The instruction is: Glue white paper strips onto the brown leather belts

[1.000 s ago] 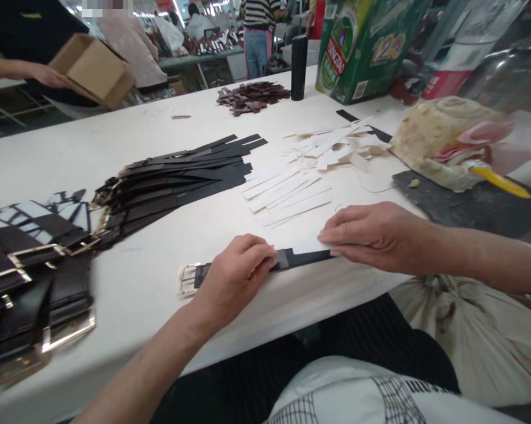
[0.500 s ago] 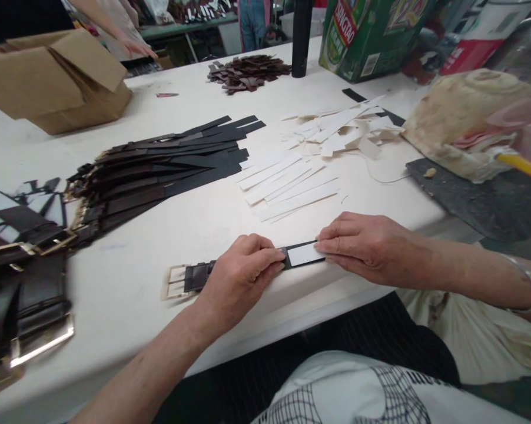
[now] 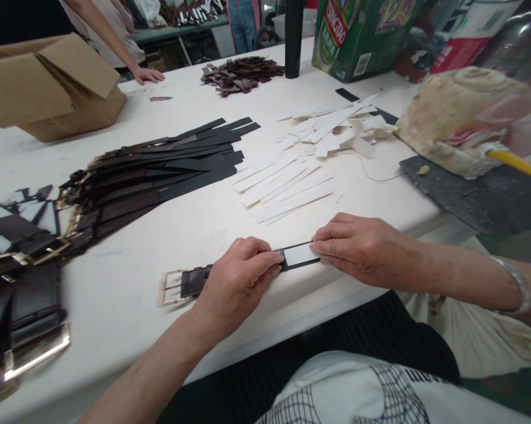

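Observation:
A dark leather belt (image 3: 193, 281) with a rectangular gold-coloured buckle (image 3: 172, 288) lies flat near the table's front edge. My left hand (image 3: 236, 282) grips the strap just past the buckle, its fingers resting across the leather. A white paper strip (image 3: 298, 254) lies along the belt's black end. My right hand (image 3: 358, 250) presses the far end of that strip and strap with its fingertips. The strap under both hands is hidden.
Long black straps with buckles (image 3: 159, 176) fan out at left, beside white strips (image 3: 283, 182). Finished belts (image 3: 27, 294) are piled at far left. A co-worker's hand (image 3: 148, 75) rests near a cardboard box (image 3: 53, 88). A cloth bundle (image 3: 451, 123) sits on a dark slab (image 3: 477, 194).
The white strip now shows flat on the belt between my hands, and my right hand has moved slightly left. The cardboard box now rests on the table at upper left.

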Tool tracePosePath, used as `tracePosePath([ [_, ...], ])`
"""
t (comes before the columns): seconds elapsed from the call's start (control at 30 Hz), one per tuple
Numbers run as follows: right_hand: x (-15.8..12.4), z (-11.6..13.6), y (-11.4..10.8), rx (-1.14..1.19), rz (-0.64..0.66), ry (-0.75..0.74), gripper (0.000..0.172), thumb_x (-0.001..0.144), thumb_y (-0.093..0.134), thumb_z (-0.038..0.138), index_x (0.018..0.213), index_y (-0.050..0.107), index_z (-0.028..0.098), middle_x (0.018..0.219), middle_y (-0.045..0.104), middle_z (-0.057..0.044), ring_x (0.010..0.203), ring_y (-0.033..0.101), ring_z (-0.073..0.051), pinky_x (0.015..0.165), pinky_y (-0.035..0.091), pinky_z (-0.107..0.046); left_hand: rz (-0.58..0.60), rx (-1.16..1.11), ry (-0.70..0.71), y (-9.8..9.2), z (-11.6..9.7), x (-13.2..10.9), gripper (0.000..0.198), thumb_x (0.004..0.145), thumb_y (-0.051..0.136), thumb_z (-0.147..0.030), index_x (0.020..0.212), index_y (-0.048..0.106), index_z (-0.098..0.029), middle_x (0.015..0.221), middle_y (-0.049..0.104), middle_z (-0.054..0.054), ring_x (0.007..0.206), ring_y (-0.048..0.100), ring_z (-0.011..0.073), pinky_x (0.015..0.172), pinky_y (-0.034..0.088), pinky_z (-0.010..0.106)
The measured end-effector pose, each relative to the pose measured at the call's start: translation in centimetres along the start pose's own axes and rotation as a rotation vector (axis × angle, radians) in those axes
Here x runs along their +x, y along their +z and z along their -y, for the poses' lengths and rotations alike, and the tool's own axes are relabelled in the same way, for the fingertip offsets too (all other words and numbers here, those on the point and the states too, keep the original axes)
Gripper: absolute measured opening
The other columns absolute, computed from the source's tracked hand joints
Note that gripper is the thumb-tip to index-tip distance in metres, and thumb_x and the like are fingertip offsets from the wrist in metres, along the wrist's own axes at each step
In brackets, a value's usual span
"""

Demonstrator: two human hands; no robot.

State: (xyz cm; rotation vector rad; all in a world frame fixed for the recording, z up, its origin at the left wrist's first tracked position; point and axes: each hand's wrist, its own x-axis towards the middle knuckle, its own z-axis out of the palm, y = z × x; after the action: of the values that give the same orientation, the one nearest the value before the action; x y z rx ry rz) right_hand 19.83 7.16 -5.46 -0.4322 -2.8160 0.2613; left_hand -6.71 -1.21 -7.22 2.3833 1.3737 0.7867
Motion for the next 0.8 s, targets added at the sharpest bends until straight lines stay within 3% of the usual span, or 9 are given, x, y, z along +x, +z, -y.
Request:
tracePosePath([
  [0.37,0.4,0.1,-0.4,-0.043,0.127,0.059,0.016,0.094,0.056,0.009,0.100,0.070,0.014,0.098,0.066,-0.010,0.093,0.056,-0.022,0.080,0.050,-0.035,0.137,0.247,0.108,0.0,-0.4,0.5,0.035,0.095,0.052,-0.013,0.126,0.064,-0.023,0.103,0.059,0.009,0.087,0.050,0.0209,0.070,0.049,0.033],
  [0.8,-3.5,-1.8,-1.9,-0.011,0.065,0.171,0.013,0.095,0.057,0.015,0.096,0.071,0.016,0.099,0.064,-0.009,0.091,0.056,-0.020,0.077,0.046,-0.031,0.137,0.427,0.191,0.1,-0.7,0.7,0.034,0.091,0.053,-0.009,0.122,0.063,-0.018,0.102,0.059,0.010,0.087,0.052,0.0224,0.069,0.052,0.034],
])
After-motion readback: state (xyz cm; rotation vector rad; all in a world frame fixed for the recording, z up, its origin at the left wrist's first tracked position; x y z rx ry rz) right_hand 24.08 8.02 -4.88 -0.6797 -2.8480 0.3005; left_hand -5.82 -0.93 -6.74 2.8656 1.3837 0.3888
